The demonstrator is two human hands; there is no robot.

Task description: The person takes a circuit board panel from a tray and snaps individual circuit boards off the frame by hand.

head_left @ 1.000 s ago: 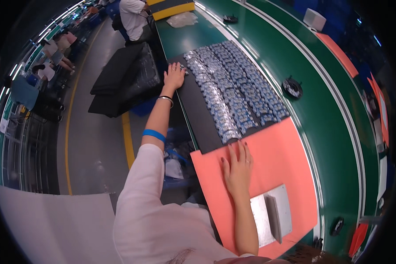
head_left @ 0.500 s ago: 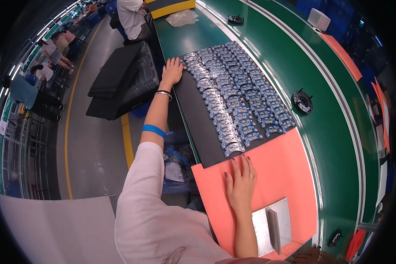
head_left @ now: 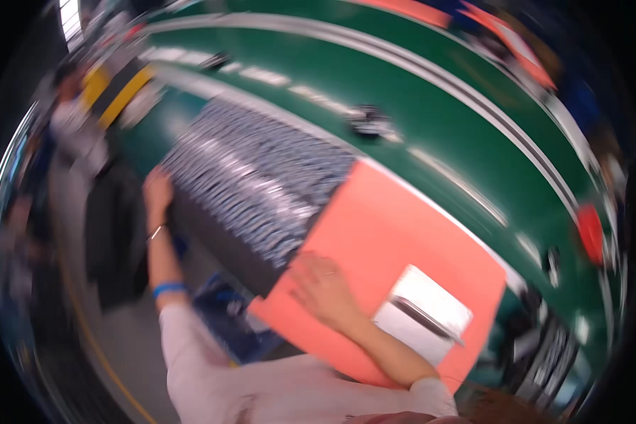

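Note:
Rows of small blue-and-silver circuit boards (head_left: 244,180) lie on a black sheet (head_left: 219,237) on the bench. At the sheet's far left edge is my left hand (head_left: 159,189), smeared by motion, so its finger shape and any grip cannot be made out. My right hand (head_left: 324,286) lies open on the orange mat (head_left: 396,219), fingers stretched toward the near end of the board rows, nothing seen in it. Beside the right wrist, a silver metal plate with a raised upright bar (head_left: 427,300) rests on the mat.
Beyond the boards runs a green conveyor surface (head_left: 445,169) with a dark round part (head_left: 369,121) on it. A yellow-and-black bin (head_left: 124,92) stands at the far left, near a seated person. Dark sheets (head_left: 113,233) are stacked left of the bench. A red object (head_left: 591,233) is at right.
The whole view has swung to the right and blurred. Both hands keep about the same places by the sheet and mat. Dark parts at the lower right have come more into view.

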